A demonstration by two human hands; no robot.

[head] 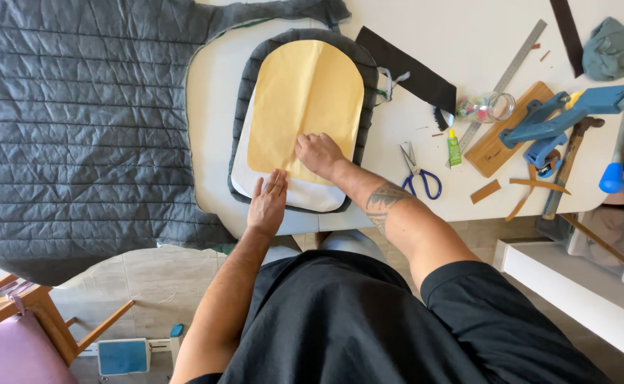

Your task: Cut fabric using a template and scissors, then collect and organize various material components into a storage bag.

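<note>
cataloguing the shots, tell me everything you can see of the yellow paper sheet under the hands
The yellow paper sheet looks like thin kraft-type paper, cut with a rounded far end and straight sides. It lies flat on a white layer over a dark quilted panel of similar shape on the white table. The right hand presses its near edge; the left hand rests mostly on the white layer beside it.

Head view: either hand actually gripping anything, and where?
Nothing gripped. Left hand lies flat on the white sheet's lower edge; right hand presses fingers down on the yellow paper pattern.

Wooden chair (20,327) cut off bottom-left
</note>
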